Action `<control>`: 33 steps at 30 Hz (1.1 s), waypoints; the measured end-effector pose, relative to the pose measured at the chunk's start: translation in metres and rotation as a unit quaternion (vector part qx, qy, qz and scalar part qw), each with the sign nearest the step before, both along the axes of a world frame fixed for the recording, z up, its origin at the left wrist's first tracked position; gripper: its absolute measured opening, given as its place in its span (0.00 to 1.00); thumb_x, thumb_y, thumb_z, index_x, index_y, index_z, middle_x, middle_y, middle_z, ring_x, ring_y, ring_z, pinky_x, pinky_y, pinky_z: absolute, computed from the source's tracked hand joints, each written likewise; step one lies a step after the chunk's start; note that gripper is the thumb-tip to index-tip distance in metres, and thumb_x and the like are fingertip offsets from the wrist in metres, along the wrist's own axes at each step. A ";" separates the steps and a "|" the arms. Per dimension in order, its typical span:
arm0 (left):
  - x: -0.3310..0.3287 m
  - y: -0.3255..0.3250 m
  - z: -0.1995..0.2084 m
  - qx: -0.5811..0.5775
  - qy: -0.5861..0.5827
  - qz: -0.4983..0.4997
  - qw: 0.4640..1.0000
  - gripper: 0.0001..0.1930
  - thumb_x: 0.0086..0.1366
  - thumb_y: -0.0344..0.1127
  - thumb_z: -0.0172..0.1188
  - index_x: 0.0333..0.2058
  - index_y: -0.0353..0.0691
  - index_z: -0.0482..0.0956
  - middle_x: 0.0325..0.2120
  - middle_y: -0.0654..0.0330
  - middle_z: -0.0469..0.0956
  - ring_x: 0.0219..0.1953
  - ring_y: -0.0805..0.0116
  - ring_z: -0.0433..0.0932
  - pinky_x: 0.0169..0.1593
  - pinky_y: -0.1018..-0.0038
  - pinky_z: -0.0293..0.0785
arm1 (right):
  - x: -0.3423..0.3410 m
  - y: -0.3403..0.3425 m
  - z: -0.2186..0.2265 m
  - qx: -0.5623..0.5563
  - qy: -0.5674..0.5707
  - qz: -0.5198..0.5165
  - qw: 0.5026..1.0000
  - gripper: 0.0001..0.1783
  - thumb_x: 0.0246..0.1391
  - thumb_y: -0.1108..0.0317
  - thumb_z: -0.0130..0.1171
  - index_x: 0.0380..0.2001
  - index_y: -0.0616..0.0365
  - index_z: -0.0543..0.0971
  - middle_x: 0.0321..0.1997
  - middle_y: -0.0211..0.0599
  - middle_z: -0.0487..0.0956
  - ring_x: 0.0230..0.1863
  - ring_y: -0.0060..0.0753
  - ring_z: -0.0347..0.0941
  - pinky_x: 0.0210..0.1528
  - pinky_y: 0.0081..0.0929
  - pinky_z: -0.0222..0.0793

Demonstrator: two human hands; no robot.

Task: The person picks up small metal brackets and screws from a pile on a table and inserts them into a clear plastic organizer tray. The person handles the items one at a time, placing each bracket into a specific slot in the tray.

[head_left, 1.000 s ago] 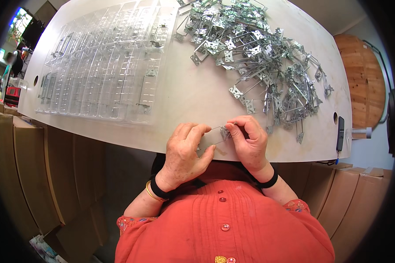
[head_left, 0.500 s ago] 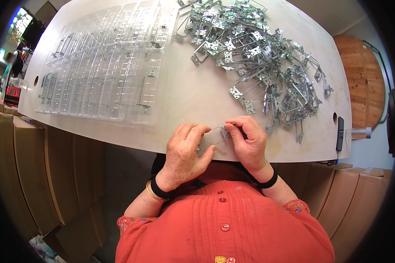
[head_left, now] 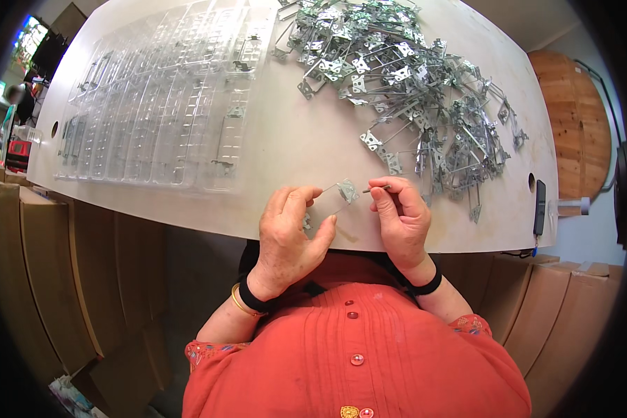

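Near the front edge of the table, my left hand (head_left: 285, 233) is closed around a metal bracket (head_left: 347, 191), made of two thin rods with a small holed plate at the right end. Its other end is partly hidden behind my fingers. Just to the right, my right hand (head_left: 403, 223) pinches a short thin metal pin (head_left: 377, 189) between thumb and forefinger. A small gap separates this pin from the bracket's plate. Beyond my right hand spreads a large tangled pile of similar metal brackets (head_left: 397, 76).
Clear plastic compartment trays (head_left: 153, 129) lie at the left of the white table (head_left: 296, 146), with a few brackets in them. A dark handheld object (head_left: 540, 211) sits at the right edge. Cardboard boxes (head_left: 52, 265) stand below the table on both sides.
My right hand has drawn away to the right from the bracket's plate, and the pin now shows in its fingers. My left hand has shifted slightly left with the bracket.
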State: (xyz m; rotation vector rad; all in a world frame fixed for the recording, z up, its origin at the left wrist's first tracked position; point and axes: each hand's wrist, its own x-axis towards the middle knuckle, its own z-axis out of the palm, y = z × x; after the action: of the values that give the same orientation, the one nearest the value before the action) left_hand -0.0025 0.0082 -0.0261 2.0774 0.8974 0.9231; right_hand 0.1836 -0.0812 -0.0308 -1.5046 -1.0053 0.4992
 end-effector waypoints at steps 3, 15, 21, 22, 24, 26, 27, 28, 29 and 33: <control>0.001 0.001 0.001 0.008 0.006 0.004 1.000 0.22 0.55 0.27 0.75 0.49 0.35 0.81 0.38 0.55 0.80 0.38 0.60 0.79 0.40 0.66 0.78 | 0.000 -0.001 0.001 -0.009 -0.016 0.004 1.000 0.06 0.68 0.77 0.66 0.47 0.62 0.85 0.43 0.31 0.83 0.34 0.17 0.77 0.37 0.19 0.74; 0.001 0.002 0.001 0.024 0.013 0.001 1.000 0.22 0.54 0.27 0.75 0.48 0.35 0.81 0.37 0.55 0.80 0.38 0.59 0.80 0.40 0.65 0.78 | -0.001 0.003 0.009 -0.020 -0.122 0.029 0.992 0.08 0.64 0.78 0.69 0.45 0.59 0.86 0.42 0.36 0.85 0.37 0.27 0.81 0.40 0.24 0.77; 0.001 0.002 0.002 0.025 0.013 -0.002 1.000 0.22 0.53 0.26 0.75 0.48 0.35 0.81 0.37 0.54 0.80 0.38 0.58 0.79 0.41 0.64 0.78 | -0.001 0.004 0.007 -0.019 -0.137 0.028 0.990 0.06 0.63 0.76 0.71 0.43 0.59 0.86 0.39 0.35 0.84 0.34 0.27 0.79 0.37 0.25 0.76; 0.001 0.002 0.002 0.026 0.013 -0.003 1.000 0.22 0.53 0.26 0.75 0.48 0.35 0.81 0.37 0.54 0.79 0.38 0.58 0.79 0.41 0.64 0.78 | -0.001 0.003 0.007 -0.024 -0.137 0.028 0.990 0.06 0.63 0.76 0.71 0.42 0.59 0.85 0.38 0.35 0.84 0.33 0.27 0.78 0.37 0.25 0.75; 0.001 0.002 0.002 0.023 0.009 -0.003 1.000 0.22 0.53 0.26 0.75 0.48 0.36 0.81 0.37 0.54 0.79 0.38 0.58 0.79 0.41 0.64 0.78 | -0.002 0.004 0.007 -0.025 -0.143 0.027 0.989 0.05 0.63 0.75 0.72 0.41 0.59 0.85 0.37 0.35 0.83 0.32 0.28 0.77 0.36 0.25 0.74; 0.001 0.002 0.001 0.025 0.006 -0.002 1.000 0.23 0.53 0.26 0.75 0.48 0.36 0.81 0.37 0.54 0.79 0.38 0.58 0.79 0.41 0.64 0.78 | -0.002 0.005 0.007 -0.019 -0.157 0.023 0.987 0.05 0.63 0.74 0.72 0.40 0.59 0.85 0.36 0.36 0.83 0.31 0.28 0.77 0.35 0.26 0.74; 0.001 0.002 0.001 0.028 0.006 -0.002 1.000 0.23 0.53 0.27 0.75 0.48 0.36 0.81 0.37 0.54 0.79 0.38 0.58 0.79 0.41 0.64 0.77 | -0.002 0.005 0.007 -0.014 -0.161 0.023 0.987 0.05 0.63 0.74 0.72 0.40 0.59 0.85 0.36 0.36 0.83 0.31 0.29 0.77 0.35 0.26 0.74; 0.001 0.002 0.000 0.031 0.005 -0.001 1.000 0.23 0.53 0.27 0.75 0.48 0.36 0.81 0.37 0.54 0.79 0.38 0.58 0.79 0.41 0.64 0.77 | -0.002 0.006 0.007 -0.009 -0.166 0.022 0.986 0.06 0.63 0.73 0.73 0.40 0.59 0.84 0.35 0.36 0.83 0.31 0.29 0.77 0.35 0.26 0.73; 0.001 0.002 0.000 0.032 0.005 -0.001 0.999 0.23 0.53 0.27 0.75 0.48 0.36 0.81 0.37 0.54 0.79 0.38 0.58 0.79 0.41 0.64 0.77 | -0.002 0.006 0.007 -0.004 -0.171 0.021 0.985 0.06 0.63 0.73 0.73 0.39 0.59 0.84 0.35 0.36 0.82 0.31 0.30 0.76 0.35 0.27 0.73; 0.001 0.002 0.000 0.035 0.005 -0.004 0.999 0.22 0.53 0.27 0.75 0.48 0.36 0.81 0.37 0.54 0.79 0.38 0.58 0.79 0.41 0.63 0.77 | -0.002 0.005 0.007 -0.020 -0.165 0.022 0.986 0.06 0.63 0.72 0.73 0.39 0.59 0.84 0.35 0.36 0.82 0.31 0.30 0.76 0.34 0.27 0.73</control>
State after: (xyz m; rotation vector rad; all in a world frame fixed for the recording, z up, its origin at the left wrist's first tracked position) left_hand -0.0019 0.0102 -0.0257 2.1457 0.8725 0.9538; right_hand 0.1814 -0.0763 -0.0240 -1.6368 -1.2936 0.3072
